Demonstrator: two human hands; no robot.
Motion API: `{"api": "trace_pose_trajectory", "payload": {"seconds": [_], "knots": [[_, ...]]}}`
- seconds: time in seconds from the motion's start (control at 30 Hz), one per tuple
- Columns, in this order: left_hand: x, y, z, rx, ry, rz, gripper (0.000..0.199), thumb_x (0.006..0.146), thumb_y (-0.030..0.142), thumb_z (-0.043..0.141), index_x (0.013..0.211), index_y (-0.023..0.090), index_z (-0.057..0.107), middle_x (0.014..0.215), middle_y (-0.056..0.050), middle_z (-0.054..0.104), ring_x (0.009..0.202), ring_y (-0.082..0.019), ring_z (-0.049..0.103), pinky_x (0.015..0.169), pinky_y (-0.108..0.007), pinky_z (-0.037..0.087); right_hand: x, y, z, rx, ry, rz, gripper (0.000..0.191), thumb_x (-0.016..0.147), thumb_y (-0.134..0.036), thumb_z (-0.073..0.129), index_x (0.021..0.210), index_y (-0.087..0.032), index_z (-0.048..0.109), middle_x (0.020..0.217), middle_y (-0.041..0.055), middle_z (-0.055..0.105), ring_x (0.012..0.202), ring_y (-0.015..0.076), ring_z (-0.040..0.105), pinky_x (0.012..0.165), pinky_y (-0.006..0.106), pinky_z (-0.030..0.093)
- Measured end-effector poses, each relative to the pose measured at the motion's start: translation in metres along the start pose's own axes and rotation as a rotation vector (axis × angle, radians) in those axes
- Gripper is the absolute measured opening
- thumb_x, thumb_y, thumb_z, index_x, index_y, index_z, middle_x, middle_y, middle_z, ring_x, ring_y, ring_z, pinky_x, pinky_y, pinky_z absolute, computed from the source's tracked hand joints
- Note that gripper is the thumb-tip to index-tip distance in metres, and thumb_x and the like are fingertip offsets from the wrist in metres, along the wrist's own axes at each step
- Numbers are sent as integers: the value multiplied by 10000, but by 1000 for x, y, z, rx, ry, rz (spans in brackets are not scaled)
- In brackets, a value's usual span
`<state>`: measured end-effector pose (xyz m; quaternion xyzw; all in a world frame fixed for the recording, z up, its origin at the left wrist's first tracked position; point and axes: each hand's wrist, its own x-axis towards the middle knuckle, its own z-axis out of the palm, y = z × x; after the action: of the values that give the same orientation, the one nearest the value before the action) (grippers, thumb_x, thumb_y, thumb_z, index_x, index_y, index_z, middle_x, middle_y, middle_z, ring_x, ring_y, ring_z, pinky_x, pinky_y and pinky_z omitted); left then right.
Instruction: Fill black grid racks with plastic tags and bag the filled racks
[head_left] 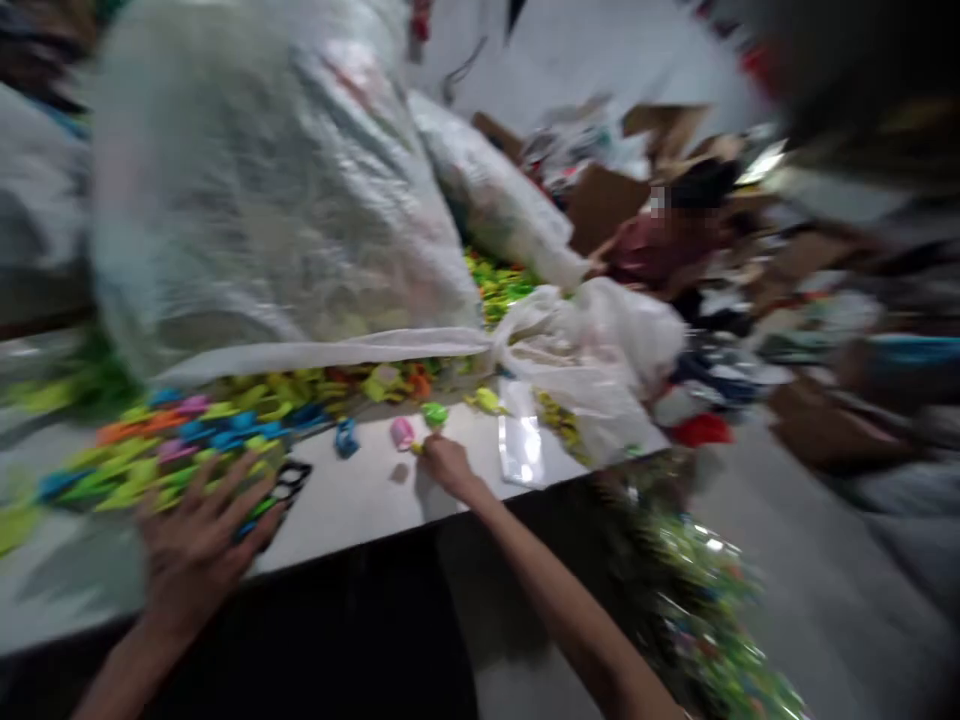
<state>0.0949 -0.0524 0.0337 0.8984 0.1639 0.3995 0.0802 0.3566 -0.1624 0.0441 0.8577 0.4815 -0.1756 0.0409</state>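
Observation:
My left hand [199, 530] lies with fingers spread at the near side of a pile of small bright plastic pieces [127, 465], in yellow, green, blue, orange and pink. Under and beside its fingers is a flat black piece with holes [291, 482], partly covered. My right hand [448, 466] is closed in a pinch near the tabletop, a small yellow plastic piece [418, 448] at its fingertips. Close to it lie a pink piece [403, 433] and a green piece [434, 413]. A blue piece [346, 438] lies between my hands. Blur hides the pieces' exact kind.
A big translucent plastic bag [285, 190] stands behind the white table [352, 510]. A clear flat packet [521, 440] and a white bag [600, 350] lie to the right. Filled clear packets [705, 600] are below the table's edge. Another person [667, 245] sits farther back.

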Motion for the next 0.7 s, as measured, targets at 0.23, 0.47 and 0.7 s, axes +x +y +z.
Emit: {"api": "trace_pose_trajectory", "payload": {"seconds": [0.23,0.47,0.7], "knots": [[-26,-14,-33,269,-101,-94,135,849,335,609,967,289,657,1232,-35,636,1267,-279,474,1095,-552,193,24,-22,18,39,69,-86,185,838,-173,481,899,-123,648,976,174,672,913,261,648,700,299,430],[-23,-5,-31,256,-99,-165,120,854,340,594,909,263,668,1225,-36,641,1278,-266,461,1110,-547,152,23,-59,45,933,-2,-233,95,591,-205,563,678,-165,567,575,-22,555,534,132,503,508,232,380],[-23,-6,-33,286,-157,-199,214,876,356,555,1047,283,661,1232,-44,635,1297,-270,440,1131,-563,70,21,-140,69,1286,-194,-434,122,556,-277,596,573,-167,547,531,-39,520,521,106,444,510,223,377]]}}
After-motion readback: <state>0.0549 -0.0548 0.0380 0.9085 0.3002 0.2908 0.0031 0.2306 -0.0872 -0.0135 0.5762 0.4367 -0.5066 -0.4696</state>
